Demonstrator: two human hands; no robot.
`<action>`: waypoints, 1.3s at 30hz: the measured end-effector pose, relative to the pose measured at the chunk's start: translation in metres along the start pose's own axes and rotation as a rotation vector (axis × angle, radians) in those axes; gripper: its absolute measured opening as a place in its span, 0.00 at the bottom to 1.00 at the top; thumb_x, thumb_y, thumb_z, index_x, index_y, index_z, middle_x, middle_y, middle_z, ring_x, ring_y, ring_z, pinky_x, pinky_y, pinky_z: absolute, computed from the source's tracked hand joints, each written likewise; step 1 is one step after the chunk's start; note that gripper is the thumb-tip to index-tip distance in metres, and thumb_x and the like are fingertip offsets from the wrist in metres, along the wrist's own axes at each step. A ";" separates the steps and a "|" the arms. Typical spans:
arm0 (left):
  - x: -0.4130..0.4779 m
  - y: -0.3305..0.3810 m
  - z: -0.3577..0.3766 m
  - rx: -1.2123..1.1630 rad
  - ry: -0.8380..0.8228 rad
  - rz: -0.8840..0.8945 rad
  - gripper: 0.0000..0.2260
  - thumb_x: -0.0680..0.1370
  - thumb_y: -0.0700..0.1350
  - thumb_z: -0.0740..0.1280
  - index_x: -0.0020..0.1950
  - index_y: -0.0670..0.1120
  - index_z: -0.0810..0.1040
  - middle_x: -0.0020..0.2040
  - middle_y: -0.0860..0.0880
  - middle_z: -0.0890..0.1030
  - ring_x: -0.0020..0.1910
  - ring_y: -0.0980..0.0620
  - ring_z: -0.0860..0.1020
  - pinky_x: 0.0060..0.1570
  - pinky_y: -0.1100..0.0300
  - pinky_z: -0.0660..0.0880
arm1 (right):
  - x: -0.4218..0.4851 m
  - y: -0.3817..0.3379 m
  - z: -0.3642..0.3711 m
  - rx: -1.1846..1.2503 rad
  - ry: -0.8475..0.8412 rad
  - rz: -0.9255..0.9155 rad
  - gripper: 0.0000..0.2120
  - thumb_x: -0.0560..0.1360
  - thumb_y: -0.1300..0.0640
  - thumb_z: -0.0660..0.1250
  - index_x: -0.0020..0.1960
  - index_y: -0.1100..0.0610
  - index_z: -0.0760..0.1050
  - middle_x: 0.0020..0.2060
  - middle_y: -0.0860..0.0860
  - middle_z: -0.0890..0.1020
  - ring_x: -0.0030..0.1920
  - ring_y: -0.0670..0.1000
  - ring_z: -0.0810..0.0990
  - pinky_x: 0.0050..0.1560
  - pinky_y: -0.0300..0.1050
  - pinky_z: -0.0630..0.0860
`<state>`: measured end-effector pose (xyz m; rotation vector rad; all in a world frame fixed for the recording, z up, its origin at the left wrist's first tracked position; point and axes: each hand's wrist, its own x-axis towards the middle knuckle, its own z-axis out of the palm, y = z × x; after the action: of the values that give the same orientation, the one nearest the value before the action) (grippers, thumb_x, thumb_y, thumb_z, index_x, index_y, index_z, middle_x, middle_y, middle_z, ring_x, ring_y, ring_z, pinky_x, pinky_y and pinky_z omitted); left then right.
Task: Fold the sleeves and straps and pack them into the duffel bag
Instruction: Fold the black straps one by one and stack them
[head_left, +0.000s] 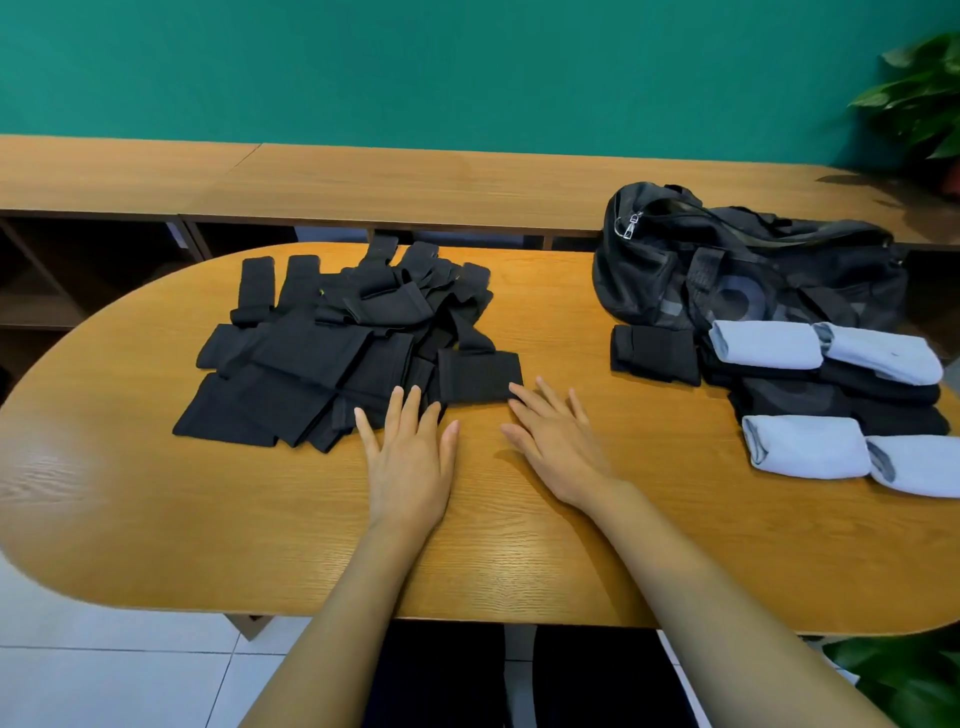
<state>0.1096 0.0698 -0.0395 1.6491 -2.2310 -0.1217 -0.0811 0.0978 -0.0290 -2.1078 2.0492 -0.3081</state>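
A loose pile of black sleeves and straps (332, 343) covers the left half of the oval wooden table (260, 530). A black strap piece (478, 375) lies at the pile's right edge. My left hand (410, 462) lies flat on the table, fingers straight, its fingertips touching the pile's near edge. My right hand (558, 447) is also flat and spread, with its fingertips at the near corner of that strap piece. The black duffel bag (743, 265) slumps at the far right. In front of it lie folded black items (655, 353) and several pale blue rolled sleeves (805, 447).
A long wooden bench shelf (363, 182) runs behind the table against a teal wall. Green plants stand at the far right (919, 98) and at the lower right corner (904, 680). White floor tiles show below the table's near edge.
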 end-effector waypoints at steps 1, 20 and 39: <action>0.000 0.000 0.000 -0.002 0.000 -0.001 0.29 0.81 0.59 0.43 0.74 0.47 0.68 0.78 0.47 0.60 0.79 0.50 0.48 0.74 0.42 0.33 | -0.010 0.006 -0.003 0.001 0.004 -0.002 0.30 0.82 0.39 0.44 0.77 0.53 0.62 0.78 0.42 0.56 0.78 0.45 0.44 0.78 0.54 0.39; -0.002 0.001 0.000 0.011 0.018 0.002 0.28 0.82 0.59 0.44 0.73 0.47 0.70 0.77 0.47 0.63 0.79 0.50 0.51 0.73 0.41 0.33 | -0.103 0.056 -0.007 0.012 0.428 -0.095 0.31 0.83 0.39 0.44 0.52 0.50 0.85 0.56 0.42 0.83 0.63 0.43 0.72 0.74 0.43 0.52; -0.031 0.016 -0.004 -0.173 -0.165 0.486 0.25 0.81 0.62 0.50 0.73 0.54 0.70 0.75 0.57 0.66 0.76 0.63 0.55 0.74 0.47 0.31 | -0.077 0.030 -0.021 0.167 0.120 -0.058 0.32 0.79 0.33 0.42 0.76 0.45 0.63 0.74 0.37 0.62 0.75 0.38 0.50 0.74 0.43 0.49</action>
<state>0.1047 0.1046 -0.0386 1.0055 -2.5923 -0.3218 -0.1181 0.1737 -0.0185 -2.0958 1.9512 -0.6063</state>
